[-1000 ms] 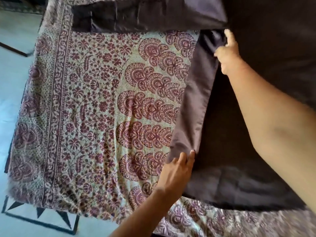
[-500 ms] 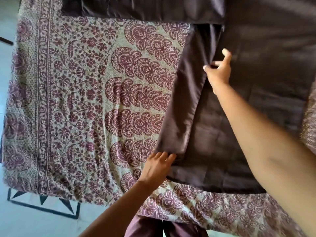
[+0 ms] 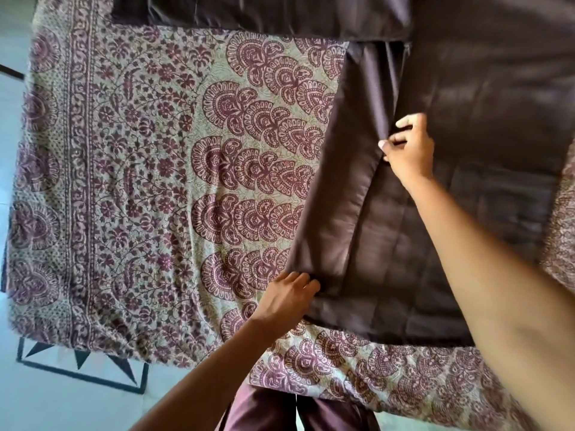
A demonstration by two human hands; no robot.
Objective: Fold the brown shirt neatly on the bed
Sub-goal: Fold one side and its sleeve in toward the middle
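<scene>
Here the brown shirt (image 3: pixel 466 213) lies spread flat on the bed (image 3: pixel 389 384), covering the right part of a cream bedspread (image 3: pixel 140 181) printed with maroon flowers and fan shapes. One sleeve (image 3: pixel 264 14) stretches out leftward along the top of the view, lying flat on the print. The shirt's left side is turned inward as a long, narrow flap (image 3: pixel 339 188) that runs from just below the sleeve down toward the hem, its paler face showing against the darker body of the cloth. The left hand (image 3: pixel 286 303) holds the lower corner of this flap, fingers curled over the edge of the fabric and the thumb hidden beneath it. The right hand (image 3: pixel 410 150) reaches in farther up and pinches the flap's inner edge between curled fingers and thumb, with the cloth gathering in small creases at the fingertips. Both forearms are bare. At the lower left, beyond the bedspread's fringed border, is a pale floor (image 3: pixel 46 405) with a black line and triangle pattern. The person's maroon trousers (image 3: pixel 264 412) show at the bottom edge, close against the bed.
</scene>
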